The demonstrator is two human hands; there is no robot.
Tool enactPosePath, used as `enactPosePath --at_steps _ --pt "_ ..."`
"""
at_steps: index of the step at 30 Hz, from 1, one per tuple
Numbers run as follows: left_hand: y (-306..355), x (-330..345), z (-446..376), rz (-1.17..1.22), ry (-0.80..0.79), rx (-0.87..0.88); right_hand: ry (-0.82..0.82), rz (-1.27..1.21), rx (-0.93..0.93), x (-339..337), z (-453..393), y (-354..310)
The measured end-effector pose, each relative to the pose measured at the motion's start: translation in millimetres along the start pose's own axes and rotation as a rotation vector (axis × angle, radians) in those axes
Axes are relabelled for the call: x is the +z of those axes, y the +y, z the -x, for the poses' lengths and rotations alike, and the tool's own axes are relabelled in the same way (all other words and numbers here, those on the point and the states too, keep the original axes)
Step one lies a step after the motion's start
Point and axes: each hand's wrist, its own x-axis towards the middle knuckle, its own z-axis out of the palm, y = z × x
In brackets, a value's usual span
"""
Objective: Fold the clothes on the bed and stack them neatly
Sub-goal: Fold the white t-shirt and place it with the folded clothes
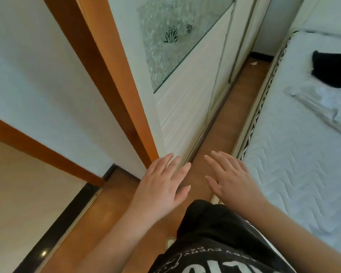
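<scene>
Hovering empty left grip (163,186), right grip (230,180), clothes (327,91) well apart

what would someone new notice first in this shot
Two open hands, left hand and right hand, held out palm-down over the brown floor, holding nothing. At the far right, a black garment and a pale grey garment lie unfolded on the white bed.

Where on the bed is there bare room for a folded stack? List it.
Free: the near mattress, between its trimmed left edge and the white garment. Crowded: the far right, where the black garment lies against the white one.
</scene>
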Motion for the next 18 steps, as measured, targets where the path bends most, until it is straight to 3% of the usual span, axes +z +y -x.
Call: enactPosePath --at_steps 6,13,18 --pt "-8.4 -1.8 -95.1 0.013 -0.031 0.089 0.081 0.056 0.173 4.6 -33.8 31.2" --pt "-3.0 19.8 -236.1 0.056 0.069 0.129 0.182 0.052 0.417 11.1 -112.7 113.9" --pt "31.6 26.5 -365.4 0.124 -0.028 0.142 0.071 0.045 0.564 -7.1 -176.9 194.5"
